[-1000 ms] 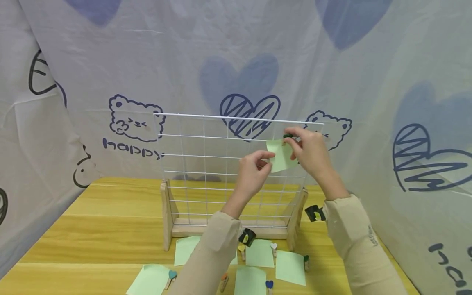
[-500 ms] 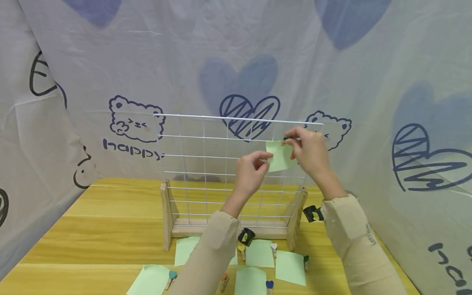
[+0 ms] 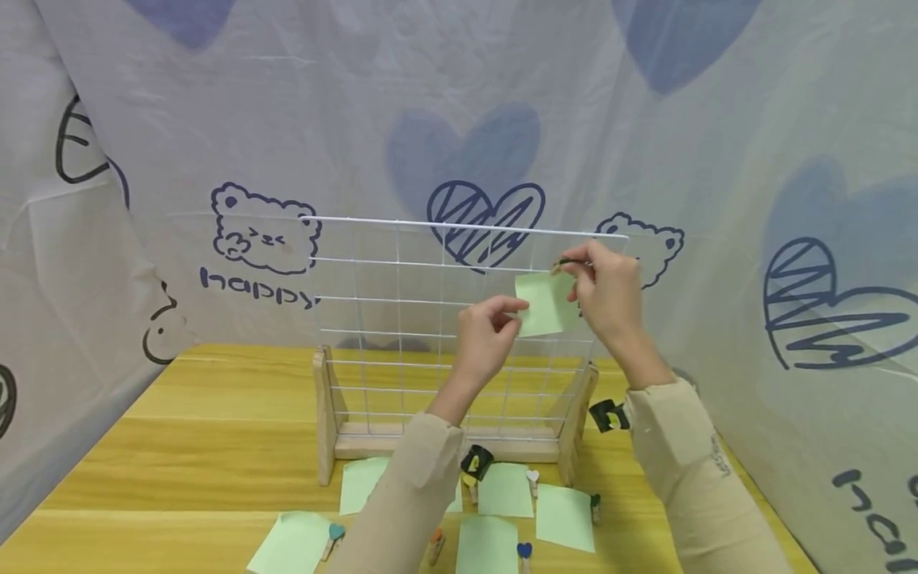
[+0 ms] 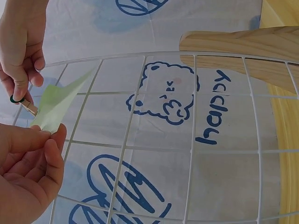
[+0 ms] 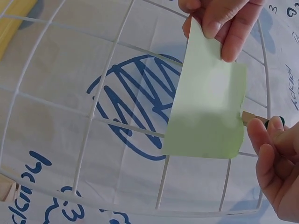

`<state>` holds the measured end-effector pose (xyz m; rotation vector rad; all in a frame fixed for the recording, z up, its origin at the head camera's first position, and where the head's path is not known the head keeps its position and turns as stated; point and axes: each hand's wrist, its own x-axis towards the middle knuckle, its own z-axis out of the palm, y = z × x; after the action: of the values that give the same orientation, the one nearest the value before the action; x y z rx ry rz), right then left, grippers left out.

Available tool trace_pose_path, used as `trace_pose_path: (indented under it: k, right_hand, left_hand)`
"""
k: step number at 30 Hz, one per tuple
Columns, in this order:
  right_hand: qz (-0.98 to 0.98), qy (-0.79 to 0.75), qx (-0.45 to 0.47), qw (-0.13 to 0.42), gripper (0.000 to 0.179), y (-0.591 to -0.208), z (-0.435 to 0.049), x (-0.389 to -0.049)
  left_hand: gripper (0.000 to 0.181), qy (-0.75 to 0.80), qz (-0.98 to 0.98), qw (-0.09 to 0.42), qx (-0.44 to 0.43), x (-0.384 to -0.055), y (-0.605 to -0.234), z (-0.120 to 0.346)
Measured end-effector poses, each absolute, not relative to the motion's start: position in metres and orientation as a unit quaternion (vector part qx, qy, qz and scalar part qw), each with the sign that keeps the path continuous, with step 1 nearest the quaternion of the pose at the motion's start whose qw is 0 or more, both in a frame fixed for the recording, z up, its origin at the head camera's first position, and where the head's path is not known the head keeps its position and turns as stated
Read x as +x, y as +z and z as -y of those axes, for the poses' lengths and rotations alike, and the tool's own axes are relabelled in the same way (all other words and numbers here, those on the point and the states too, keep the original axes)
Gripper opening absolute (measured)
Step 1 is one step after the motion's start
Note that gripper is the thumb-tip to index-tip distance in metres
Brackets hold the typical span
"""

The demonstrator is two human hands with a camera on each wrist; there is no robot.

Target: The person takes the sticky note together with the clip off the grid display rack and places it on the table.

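Observation:
My left hand (image 3: 486, 339) pinches the left edge of a pale green paper note (image 3: 539, 307) between thumb and fingertips. The note hangs in front of the upper right part of a white wire grid (image 3: 419, 305). With thumb and index finger, my right hand (image 3: 611, 295) pinches the end of a small wooden clothespin (image 5: 252, 118) that has a dark green piece on it. The clothespin's tip meets the note's upper edge in the right wrist view. From the left wrist, the note (image 4: 56, 107) looks bent, its far corner sticking out towards the grid.
Wooden feet (image 3: 326, 418) hold the grid upright on the yellow wood-grain table (image 3: 179, 446). In front lie several green notes (image 3: 565, 516) and small clothespins with coloured hearts, such as a blue one (image 3: 524, 552) and a teal one (image 3: 335, 532). A printed cloth (image 3: 344, 119) hangs behind.
The note has shifted slightly left with my left hand. In my right fingers the clothespin has turned a little, so its wooden tip shows more at the note's upper edge.

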<state>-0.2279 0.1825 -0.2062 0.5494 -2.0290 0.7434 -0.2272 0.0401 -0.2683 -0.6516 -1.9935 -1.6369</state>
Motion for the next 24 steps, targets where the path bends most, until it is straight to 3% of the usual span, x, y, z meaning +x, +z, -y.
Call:
trace_pose_path:
  k: [24]
  right_hand:
    - [0.782,0.333,0.244,0.466,0.018,-0.212,-0.195,-0.219]
  left_hand:
    - [0.020,-0.586,0.737,0.225,-0.251,-0.218,-0.275,-0.035]
